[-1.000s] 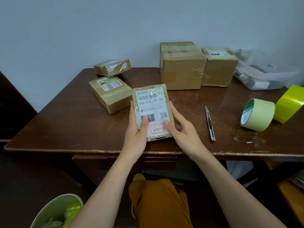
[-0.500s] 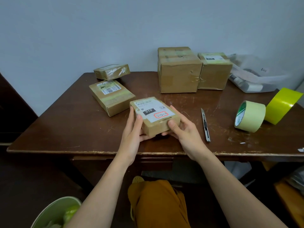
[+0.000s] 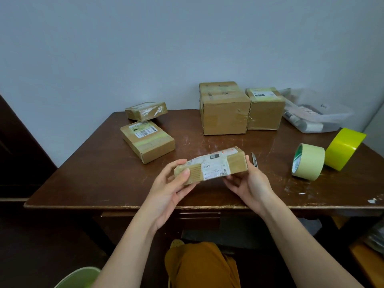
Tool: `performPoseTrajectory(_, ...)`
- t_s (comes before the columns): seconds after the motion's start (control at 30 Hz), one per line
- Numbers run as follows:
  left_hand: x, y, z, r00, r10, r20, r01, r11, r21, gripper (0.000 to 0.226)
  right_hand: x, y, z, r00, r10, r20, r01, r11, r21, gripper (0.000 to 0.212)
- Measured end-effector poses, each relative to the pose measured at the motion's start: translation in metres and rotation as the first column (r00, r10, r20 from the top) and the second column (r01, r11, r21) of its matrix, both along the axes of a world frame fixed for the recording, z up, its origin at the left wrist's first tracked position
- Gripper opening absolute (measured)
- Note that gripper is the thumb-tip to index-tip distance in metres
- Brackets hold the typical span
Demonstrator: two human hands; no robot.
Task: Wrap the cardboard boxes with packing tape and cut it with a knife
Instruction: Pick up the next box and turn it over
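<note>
A small flat cardboard box point(image 3: 214, 165) with a white shipping label is lifted above the brown table point(image 3: 104, 179), its long side turned toward me. My left hand point(image 3: 172, 188) grips its left end, thumb on the near face. My right hand point(image 3: 247, 183) holds its right end with curled fingers. A utility knife point(image 3: 254, 160) lies on the table just behind my right hand, mostly hidden. Two tape rolls stand at the right: a pale green one point(image 3: 308, 162) and a bright yellow one point(image 3: 345, 148).
Two flat boxes point(image 3: 147, 141) point(image 3: 146, 111) lie at the back left. A large box point(image 3: 224, 109) and a medium box point(image 3: 267, 109) stand at the back centre. A clear plastic bin point(image 3: 315, 113) sits far right. A green bin point(image 3: 79, 277) is on the floor.
Both hands lifted the small box off the table and turned it, so its label face went from flat and upward to tilted, with the long side facing me.
</note>
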State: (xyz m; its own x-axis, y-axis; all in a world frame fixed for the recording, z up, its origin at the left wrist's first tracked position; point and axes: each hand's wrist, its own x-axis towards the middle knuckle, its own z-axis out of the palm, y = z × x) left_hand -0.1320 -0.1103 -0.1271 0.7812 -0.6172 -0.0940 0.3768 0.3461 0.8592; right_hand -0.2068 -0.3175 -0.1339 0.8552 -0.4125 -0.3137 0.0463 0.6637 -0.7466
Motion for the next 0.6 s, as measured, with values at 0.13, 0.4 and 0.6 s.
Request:
performPoseTrajectory(0.13, -0.009, -0.01, 0.001, 0.944, 0.204, 0.258, -0.253, 0.952, 0.173, 0.058, 0.001, 0.012, -0.005, 0.994, 0.083, 0.068, -0.082, 0.997, -0.008, 0.062)
performPoseTrajectory(0.4, -0.014, -0.002, -0.009, 0.975, 0.057, 0.216, -0.106, 0.969, 0.222, 0.079, 0.014, 0.008, -0.017, 0.999, -0.039, -0.006, 0.037, 0.984, -0.175, 0.055)
performPoseTrajectory(0.6, -0.016, -0.009, -0.011, 0.992, 0.062, 0.106, -0.074, 0.99, 0.119, 0.056, 0.013, 0.011, -0.011, 0.995, 0.099, 0.022, -0.086, 0.937, -0.338, 0.091)
